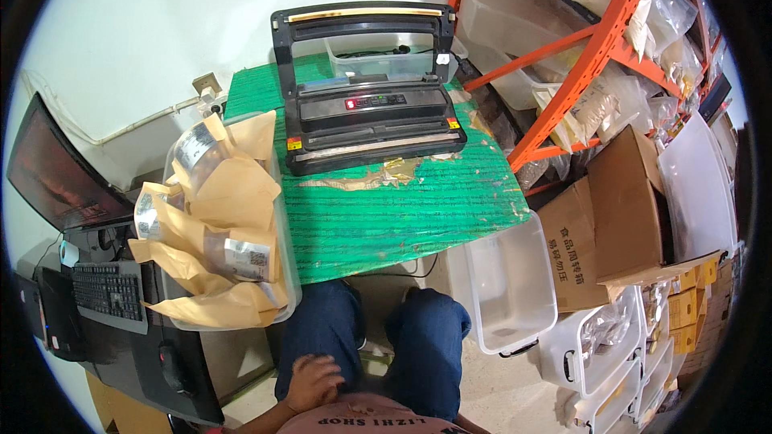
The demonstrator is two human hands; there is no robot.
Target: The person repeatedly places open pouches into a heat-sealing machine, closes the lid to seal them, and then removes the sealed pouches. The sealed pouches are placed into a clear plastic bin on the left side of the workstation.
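My left hand [315, 382] rests on my left thigh near the waist, fingers loosely bent and holding nothing. My right hand is out of sight. In front of me a black vacuum sealer [371, 108] stands on a green-covered table [402, 225], its lid [362, 24] raised and a red light lit on its panel. Left of the sealer, a clear plastic bin [288, 273] holds several brown kraft paper pouches [233, 193] with labels and clear windows.
A monitor [64, 177], a keyboard [108, 293] and a mouse [175, 368] occupy the black desk at left. To the right are a clear bin [515, 281], an open cardboard box [575, 249], stacked bins [595, 345] and an orange rack [579, 72] with bags.
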